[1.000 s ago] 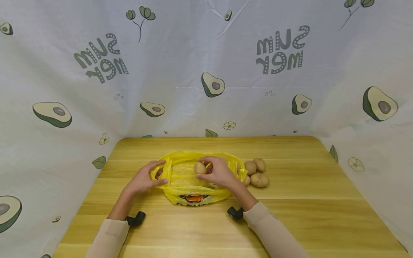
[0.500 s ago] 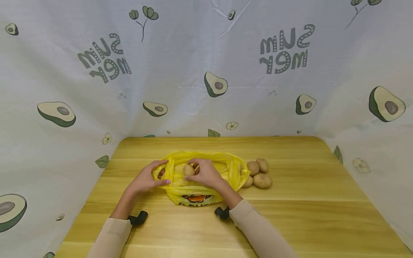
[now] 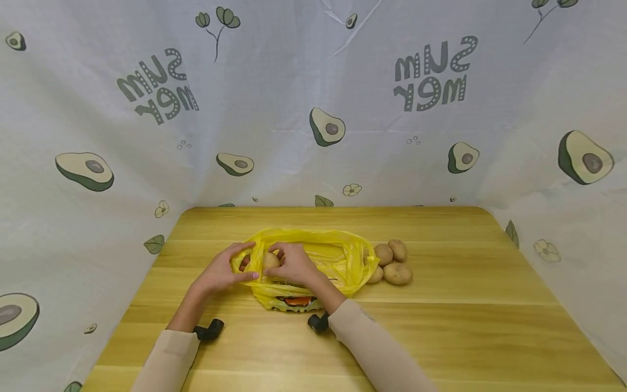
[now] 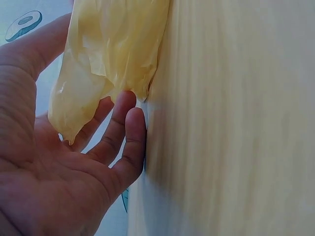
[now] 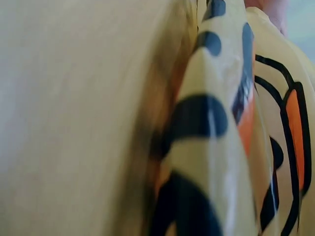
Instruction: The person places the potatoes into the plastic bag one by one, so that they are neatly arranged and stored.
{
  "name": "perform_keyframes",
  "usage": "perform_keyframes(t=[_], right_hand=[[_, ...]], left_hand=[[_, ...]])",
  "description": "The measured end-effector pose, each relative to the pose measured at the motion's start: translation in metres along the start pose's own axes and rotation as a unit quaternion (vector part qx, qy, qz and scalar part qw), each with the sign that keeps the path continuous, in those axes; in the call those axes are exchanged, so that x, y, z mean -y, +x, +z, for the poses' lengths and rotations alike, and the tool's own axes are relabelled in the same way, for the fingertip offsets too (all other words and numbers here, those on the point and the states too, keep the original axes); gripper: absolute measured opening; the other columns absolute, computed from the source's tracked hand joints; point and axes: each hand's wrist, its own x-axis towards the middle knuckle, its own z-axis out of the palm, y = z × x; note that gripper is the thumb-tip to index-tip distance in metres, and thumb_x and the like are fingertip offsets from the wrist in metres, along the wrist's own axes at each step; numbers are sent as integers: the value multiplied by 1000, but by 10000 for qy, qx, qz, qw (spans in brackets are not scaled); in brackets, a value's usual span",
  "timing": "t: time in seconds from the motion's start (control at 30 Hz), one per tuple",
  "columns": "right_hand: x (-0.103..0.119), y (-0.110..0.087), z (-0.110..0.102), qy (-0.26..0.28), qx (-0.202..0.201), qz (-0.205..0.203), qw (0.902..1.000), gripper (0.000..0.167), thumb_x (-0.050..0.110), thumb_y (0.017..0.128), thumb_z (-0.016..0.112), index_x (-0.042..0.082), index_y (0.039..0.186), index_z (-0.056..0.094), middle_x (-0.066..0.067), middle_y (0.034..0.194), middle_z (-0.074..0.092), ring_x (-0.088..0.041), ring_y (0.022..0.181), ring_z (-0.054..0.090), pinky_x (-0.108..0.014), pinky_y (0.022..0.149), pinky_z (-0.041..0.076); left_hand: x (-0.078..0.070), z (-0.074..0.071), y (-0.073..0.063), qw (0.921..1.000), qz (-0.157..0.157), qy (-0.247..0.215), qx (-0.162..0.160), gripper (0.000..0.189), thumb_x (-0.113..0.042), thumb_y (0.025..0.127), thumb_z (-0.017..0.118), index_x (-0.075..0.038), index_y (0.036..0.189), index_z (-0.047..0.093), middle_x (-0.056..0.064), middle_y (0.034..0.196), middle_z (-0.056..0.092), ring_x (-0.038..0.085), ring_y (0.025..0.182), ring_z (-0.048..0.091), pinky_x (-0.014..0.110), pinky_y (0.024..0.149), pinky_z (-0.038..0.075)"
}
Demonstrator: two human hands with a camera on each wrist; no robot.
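Note:
A yellow plastic bag (image 3: 328,251) lies on its base in the middle of the table, its mouth spread wide. At its left end my left hand (image 3: 221,270) holds the rim and handle, thumb and index finger wide apart; the left wrist view shows the bag film (image 4: 115,44) hanging inside the curved hand (image 4: 64,172). My right hand (image 3: 297,265) reaches into the mouth and pinches a potato (image 3: 271,261) near the bag's left side. In the right wrist view the printed bag side (image 5: 211,123) fills much of the picture, hiding most of that hand.
Several potatoes (image 3: 398,274) sit together on the wooden table (image 3: 465,326), right beside the bag's right end. A patterned cloth (image 3: 294,81) with avocados hangs behind and at both sides. Dark camera mounts (image 3: 209,330) stick out from both wrists.
My right hand has carried the potato leftward across the bag's mouth and into its left part. The left hand keeps its hold on the bag's rim.

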Motion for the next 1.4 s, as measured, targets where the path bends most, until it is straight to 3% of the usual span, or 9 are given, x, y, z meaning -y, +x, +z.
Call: perform_keyframes(t=[0.33, 0.57, 0.73, 0.97, 1.17, 1.4], right_hand=[[2, 6, 8, -331, 155, 24, 9993, 59, 33, 84, 86, 9, 133, 66, -9, 107, 72, -9, 79, 63, -19, 63, 54], [3, 4, 2, -324, 287, 146, 9990, 67, 38, 82, 88, 10, 137, 63, -11, 116, 71, -6, 74, 64, -20, 65, 55], [2, 0, -5, -267, 273, 238, 9990, 73, 42, 81, 88, 10, 141, 61, -12, 123, 69, -9, 81, 65, -23, 71, 56], [-3, -9, -17, -312, 220, 200, 9991, 71, 41, 84, 86, 12, 143, 59, -11, 124, 68, -14, 88, 64, -28, 75, 56], [-10, -20, -28, -43, 76, 35, 10000, 68, 35, 85, 86, 8, 141, 60, -15, 125, 66, -21, 93, 67, -35, 80, 59], [-16, -39, -48, -80, -62, -131, 9999, 64, 32, 88, 83, 7, 142, 60, -17, 126, 65, -25, 94, 66, -37, 81, 57]], left_hand=[[-1, 2, -3, 10000, 15, 3, 3, 87, -45, 80, 87, -20, 154, 49, 16, 159, 45, 45, 147, 40, 70, 116, 31], [2, 3, -2, 10000, 61, -10, -44, 86, -43, 81, 88, -19, 154, 49, 16, 158, 45, 45, 147, 40, 70, 116, 32], [1, 2, 0, 9999, 90, -20, -96, 86, -41, 80, 88, -19, 154, 49, 15, 156, 48, 44, 144, 44, 69, 115, 34], [0, 1, -1, 9999, 43, -85, -50, 88, -39, 80, 89, -17, 155, 48, 14, 155, 49, 38, 134, 52, 64, 113, 39], [-1, 1, -2, 9998, -25, -185, -21, 90, -38, 80, 90, -16, 156, 46, 15, 155, 48, 35, 131, 52, 62, 112, 40], [-1, -1, -2, 9999, -44, -153, -24, 92, -36, 80, 90, -14, 156, 45, 14, 142, 56, 25, 109, 60, 49, 102, 47]])
